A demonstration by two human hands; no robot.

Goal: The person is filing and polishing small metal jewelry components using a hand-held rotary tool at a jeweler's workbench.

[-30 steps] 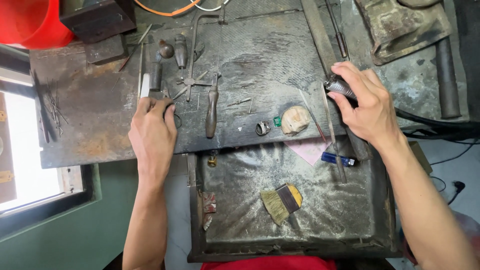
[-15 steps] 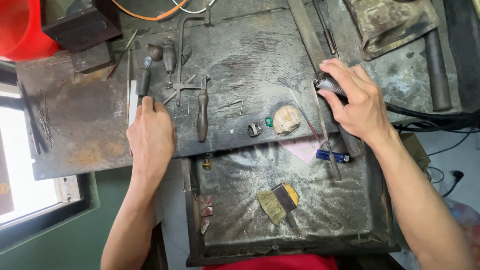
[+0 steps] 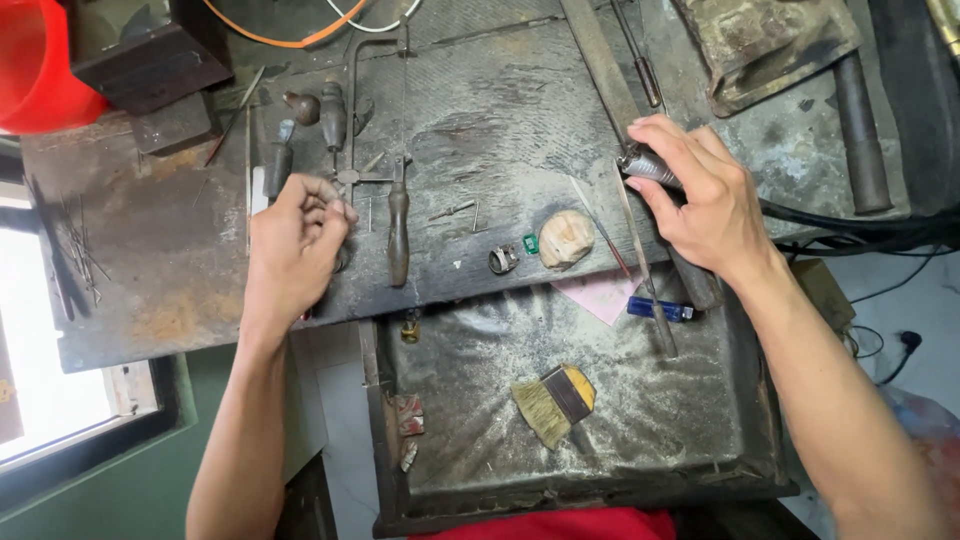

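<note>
Left hand: over the left part of the dark tabletop, fingers curled in with fingertips pinched together near the handle end of the jeweller's saw frame. Something small may sit between the fingertips; cannot tell what, or whether anything is gripped. Just beside this hand, to the right: wooden-handled tool lying lengthwise; above it, several short dark-handled tools.

Centre of tabletop edge: small metal ring, tiny green piece and a pale lump, close together, none touched by either hand.

Right hand: closed around a ribbed metal handpiece, thumb and fingers wrapped over it; a black cable runs off to the right from under the hand. A long flat file lies just left of the knuckles.

Containers: red bucket at top left corner, contents not visible. Metal tray below the tabletop, coated in grey dust, holds a flat brush, a blue lighter and a pink paper scrap near its upper edge
</note>
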